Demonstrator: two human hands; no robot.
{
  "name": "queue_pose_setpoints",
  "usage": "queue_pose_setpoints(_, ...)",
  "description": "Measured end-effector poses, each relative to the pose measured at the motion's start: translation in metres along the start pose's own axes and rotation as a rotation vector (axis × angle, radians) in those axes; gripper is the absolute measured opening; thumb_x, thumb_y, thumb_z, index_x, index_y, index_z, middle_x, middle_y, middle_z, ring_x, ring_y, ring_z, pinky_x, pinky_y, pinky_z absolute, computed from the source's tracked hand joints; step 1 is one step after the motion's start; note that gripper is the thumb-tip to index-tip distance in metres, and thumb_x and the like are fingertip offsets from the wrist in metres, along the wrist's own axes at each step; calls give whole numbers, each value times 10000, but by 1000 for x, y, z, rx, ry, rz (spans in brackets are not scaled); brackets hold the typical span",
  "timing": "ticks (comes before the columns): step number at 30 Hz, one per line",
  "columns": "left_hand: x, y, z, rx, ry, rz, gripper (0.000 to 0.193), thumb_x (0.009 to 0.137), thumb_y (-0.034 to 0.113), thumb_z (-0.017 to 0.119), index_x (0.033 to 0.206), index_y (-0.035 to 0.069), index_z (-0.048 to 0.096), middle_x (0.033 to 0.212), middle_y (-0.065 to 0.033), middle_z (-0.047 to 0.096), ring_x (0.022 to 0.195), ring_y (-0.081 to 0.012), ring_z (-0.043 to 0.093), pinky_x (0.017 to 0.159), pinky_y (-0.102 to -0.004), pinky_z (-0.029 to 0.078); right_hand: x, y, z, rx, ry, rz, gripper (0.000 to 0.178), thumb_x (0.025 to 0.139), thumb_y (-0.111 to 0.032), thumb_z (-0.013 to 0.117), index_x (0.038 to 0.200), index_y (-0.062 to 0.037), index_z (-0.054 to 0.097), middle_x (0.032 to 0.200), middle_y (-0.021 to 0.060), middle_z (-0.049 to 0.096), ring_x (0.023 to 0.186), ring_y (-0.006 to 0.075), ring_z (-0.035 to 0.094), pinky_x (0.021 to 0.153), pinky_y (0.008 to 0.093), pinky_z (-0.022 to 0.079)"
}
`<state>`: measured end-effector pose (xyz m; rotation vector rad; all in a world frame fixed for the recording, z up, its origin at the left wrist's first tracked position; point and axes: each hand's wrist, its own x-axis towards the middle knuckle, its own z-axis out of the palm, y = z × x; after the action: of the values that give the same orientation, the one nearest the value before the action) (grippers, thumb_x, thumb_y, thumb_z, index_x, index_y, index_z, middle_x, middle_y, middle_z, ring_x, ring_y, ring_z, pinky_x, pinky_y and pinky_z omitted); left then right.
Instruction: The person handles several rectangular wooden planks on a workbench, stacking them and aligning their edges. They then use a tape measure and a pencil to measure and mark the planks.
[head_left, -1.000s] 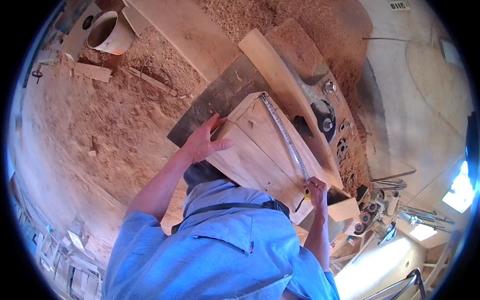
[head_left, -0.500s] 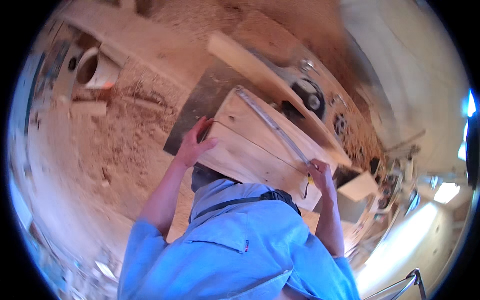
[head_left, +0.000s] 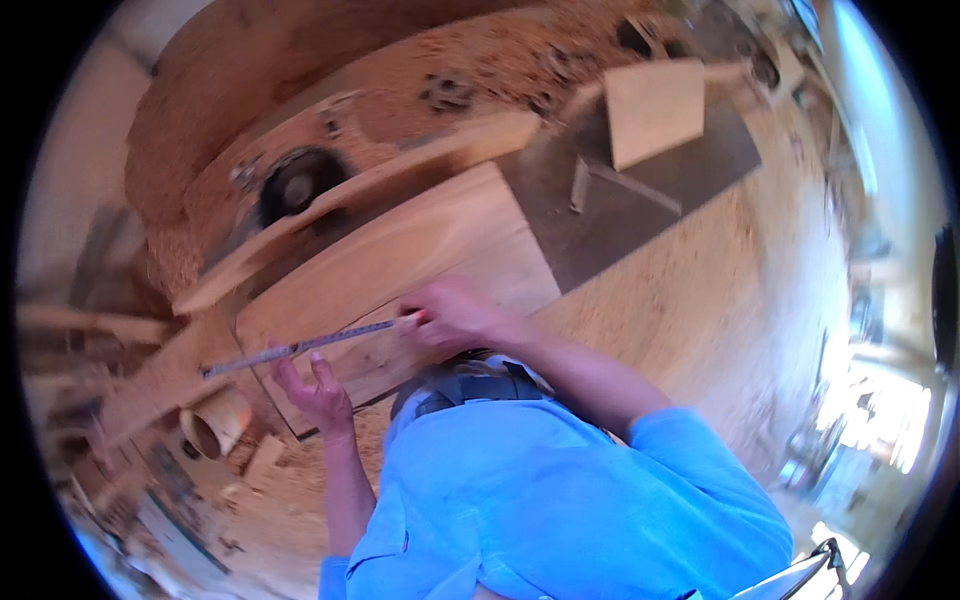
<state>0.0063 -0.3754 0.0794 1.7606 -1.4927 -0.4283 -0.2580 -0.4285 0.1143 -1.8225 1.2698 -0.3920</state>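
Note:
My right hand is closed around the case of a tape measure, above the near part of a wide pale board. Most of the case is hidden, with a red bit showing at the fingers. The silvery tape blade runs out to the left, its tip past the board's left end. Beside the blade, my left hand has its fingers apart, with thumb and forefinger close to it or touching it. A dark line runs lengthwise along the board, which lies on a dark metal table.
Behind the board stands a long timber, and past it a round black machine part. A square wooden piece and a thin strip lie on the table's right. A pale bucket stands at lower left amid sawdust.
My view has turned, so the board slants the other way. The blade, earlier stretched along the board, now reaches past its left end. My left hand has gone from the board's edge to the blade.

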Motion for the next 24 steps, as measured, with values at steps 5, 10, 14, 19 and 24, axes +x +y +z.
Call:
queue_pose_setpoints(5, 13, 31, 28, 154, -142, 240, 583, 949, 94, 595, 1491, -13, 409, 1566, -189, 397, 1473, -347, 321, 1221, -460, 222, -43, 35, -17, 322, 288, -76, 172, 870, -199, 639, 849, -33, 681, 785, 152, 671, 739, 329, 654, 675, 408, 520)
queue_pose_setpoints(10, 33, 84, 114, 329, -454, 384, 554, 1020, 233, 527, 1494, -18, 390, 1613, -203, 303, 1505, -358, 248, 1235, -472, 165, -118, 138, -71, 1075, 483, 352, 278, 980, -269, 603, 889, -33, 717, 778, 41, 689, 662, 129, 629, 623, 302, 507)
queue_pose_setpoints(14, 50, 92, 151, 546, -467, 523, 568, 1037, 319, 460, 1482, -26, 392, 1591, -238, 307, 1486, -399, 249, 1217, -501, 181, -131, 191, -65, 1395, 571, 429, 283, 991, -251, 590, 874, -14, 692, 837, 67, 714, 731, 132, 651, 684, 291, 515)
queue_pose_setpoints(19, 53, 99, 161, 617, -466, 563, 575, 1022, 350, 468, 1446, -36, 428, 1534, -272, 364, 1435, -431, 304, 1189, -518, 213, -97, 223, -32, 1553, 576, 357, 260, 1002, -218, 584, 870, -2, 641, 985, 134, 731, 951, 171, 672, 856, 308, 514)
queue_pose_setpoints(24, 55, 91, 161, 545, -426, 566, 575, 1013, 345, 475, 1431, -48, 443, 1504, -271, 401, 1417, -432, 329, 1185, -519, 223, -64, 225, -26, 1285, 532, 366, 276, 987, -233, 619, 884, 14, 689, 962, 83, 735, 946, 151, 650, 861, 313, 499)
